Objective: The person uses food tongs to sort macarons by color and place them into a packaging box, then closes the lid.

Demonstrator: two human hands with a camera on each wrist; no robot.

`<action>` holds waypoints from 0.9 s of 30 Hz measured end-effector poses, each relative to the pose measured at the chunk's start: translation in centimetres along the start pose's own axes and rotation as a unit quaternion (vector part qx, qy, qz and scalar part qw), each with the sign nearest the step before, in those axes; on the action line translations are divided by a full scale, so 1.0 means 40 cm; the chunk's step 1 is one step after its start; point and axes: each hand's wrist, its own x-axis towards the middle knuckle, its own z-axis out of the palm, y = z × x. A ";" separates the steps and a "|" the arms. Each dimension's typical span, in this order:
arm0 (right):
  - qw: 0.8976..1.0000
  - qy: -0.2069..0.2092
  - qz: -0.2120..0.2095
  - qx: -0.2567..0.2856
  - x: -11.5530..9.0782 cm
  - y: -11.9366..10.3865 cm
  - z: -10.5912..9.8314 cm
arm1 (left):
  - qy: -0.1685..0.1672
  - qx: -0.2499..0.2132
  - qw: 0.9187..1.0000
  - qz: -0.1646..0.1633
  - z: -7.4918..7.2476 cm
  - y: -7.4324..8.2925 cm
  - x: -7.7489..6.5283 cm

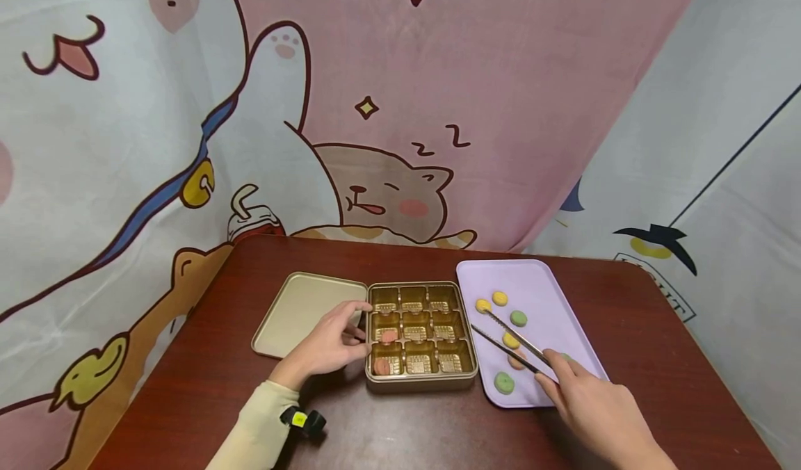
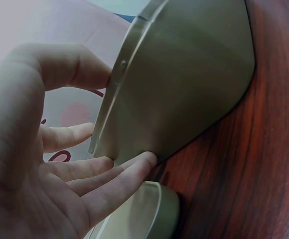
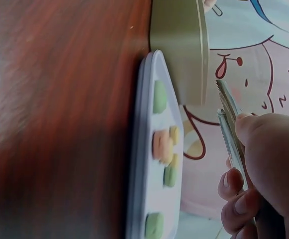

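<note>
A gold tin (image 1: 422, 384) with several square compartments stands mid-table. Pinkish macarons sit in its middle-left compartment (image 1: 389, 336) and its front-left compartment (image 1: 381, 366). My left hand (image 1: 332, 338) touches the tin's left side, fingers spread along the wall and rim, as the left wrist view also shows. My right hand (image 1: 591, 404) grips a pair of metal tongs (image 1: 522, 341), their arms apart over the lilac tray (image 1: 551, 293). The upper tip is at a yellow macaron (image 1: 483, 306); whether it touches is unclear. The lower tip hangs near the tin's right edge.
On the tray lie another yellow macaron (image 1: 500, 298), green macarons (image 1: 504, 383), and an orange one (image 1: 516, 359) partly behind the tongs. Left of the tin lies its gold lid (image 1: 300, 310). A cartoon-printed cloth (image 1: 500, 108) hangs behind the brown table (image 1: 206, 366).
</note>
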 end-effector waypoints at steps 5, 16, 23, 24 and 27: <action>0.996 -0.072 0.046 -0.007 -0.022 0.022 -0.001 | -0.002 0.003 1.000 0.001 0.000 0.001 0.000; 0.981 -0.167 0.101 -0.008 -0.054 0.072 0.007 | 0.000 0.002 1.000 -0.003 0.000 0.000 0.000; 0.980 -0.166 0.112 -0.010 -0.074 0.083 0.012 | 0.000 -0.003 1.000 -0.004 0.002 0.000 0.001; 0.980 -0.164 0.112 -0.012 -0.076 0.083 0.012 | 0.000 -0.004 1.000 -0.004 0.002 0.000 0.001; 0.980 -0.162 0.111 -0.015 -0.081 0.085 0.013 | 0.001 -0.005 1.000 -0.006 0.002 0.000 0.001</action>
